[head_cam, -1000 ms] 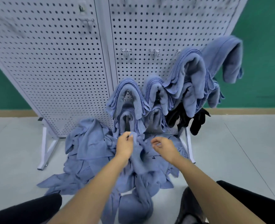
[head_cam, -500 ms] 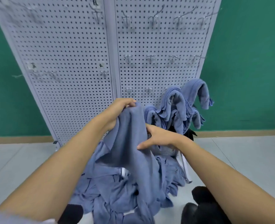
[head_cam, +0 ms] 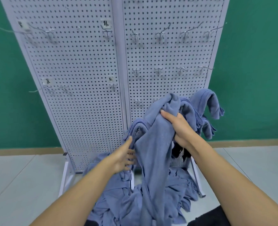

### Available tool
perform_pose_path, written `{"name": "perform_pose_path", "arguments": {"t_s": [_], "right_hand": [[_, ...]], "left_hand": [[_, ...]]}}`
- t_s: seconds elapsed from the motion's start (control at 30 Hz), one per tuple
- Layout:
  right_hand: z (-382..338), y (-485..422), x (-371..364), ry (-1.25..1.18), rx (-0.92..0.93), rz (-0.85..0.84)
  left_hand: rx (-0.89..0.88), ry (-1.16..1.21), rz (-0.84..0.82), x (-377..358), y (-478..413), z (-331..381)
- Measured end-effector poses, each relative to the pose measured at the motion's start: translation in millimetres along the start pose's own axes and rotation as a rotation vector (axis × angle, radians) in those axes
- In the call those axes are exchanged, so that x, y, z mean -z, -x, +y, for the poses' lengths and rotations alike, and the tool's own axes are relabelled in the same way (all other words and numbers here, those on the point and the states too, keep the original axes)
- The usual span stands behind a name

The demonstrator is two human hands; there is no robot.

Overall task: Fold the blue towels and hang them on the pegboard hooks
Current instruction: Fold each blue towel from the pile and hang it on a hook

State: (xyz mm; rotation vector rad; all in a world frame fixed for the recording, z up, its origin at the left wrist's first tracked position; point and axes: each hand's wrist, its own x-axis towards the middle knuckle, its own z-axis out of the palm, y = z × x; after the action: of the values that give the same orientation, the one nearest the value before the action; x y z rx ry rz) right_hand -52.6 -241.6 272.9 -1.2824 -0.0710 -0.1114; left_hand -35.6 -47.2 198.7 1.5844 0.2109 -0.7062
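Right hand (head_cam: 179, 126): my fingers curl round the towel (head_cam: 154, 152) near its top and my thumb lies over the cloth, which bunches in my grip.
Left hand (head_cam: 123, 155): it sits lower, with fingers fairly straight and a little spread. The tips touch the towel's left edge and the thumb points up, apart from them. It pinches nothing.
Towel: blue and unfolded, held up before the lower right panel of the pegboard (head_cam: 79, 79). It hangs in a long loose drape from my right hand. Its lower end runs down over the pile (head_cam: 118, 201), where I cannot tell it from the rest.
Pile: more blue towels lie crumpled on the floor (head_cam: 12, 176) at the pegboard's foot, between my forearms.
Hung towels (head_cam: 206, 101): folded blue ones are draped over low hooks on the right panel, just behind and right of my right hand. Another bundle hangs just above my left thumb.
Pegboard: white, with two perforated panels, upright on white legs before the wall (head_cam: 257, 62).
Hooks (head_cam: 135, 36): metal, in rows across both panels, a few with small paper labels above.
Black cloth (head_cam: 177, 149): hangs low on the right panel, under my right wrist.
Floor: pale grey tiles.
Wall: green.
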Motion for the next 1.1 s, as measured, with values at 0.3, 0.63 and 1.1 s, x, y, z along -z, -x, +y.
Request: {"name": "perform_pose_path", "arguments": {"t_s": [0.3, 0.63, 1.1], "right_hand": [[2, -9, 19, -0.028, 0.026, 0.117], [-3, -8, 71, 0.646, -0.231, 0.007], [-31, 6, 64, 0.334, -0.300, -0.151]], "left_hand": [[-0.097, 0.057, -0.012, -13, -10, -1], [-0.232, 0.201, 0.048, 35, 19, 66], [-0.347, 0.325, 0.070, 42, 71, 113]]}}
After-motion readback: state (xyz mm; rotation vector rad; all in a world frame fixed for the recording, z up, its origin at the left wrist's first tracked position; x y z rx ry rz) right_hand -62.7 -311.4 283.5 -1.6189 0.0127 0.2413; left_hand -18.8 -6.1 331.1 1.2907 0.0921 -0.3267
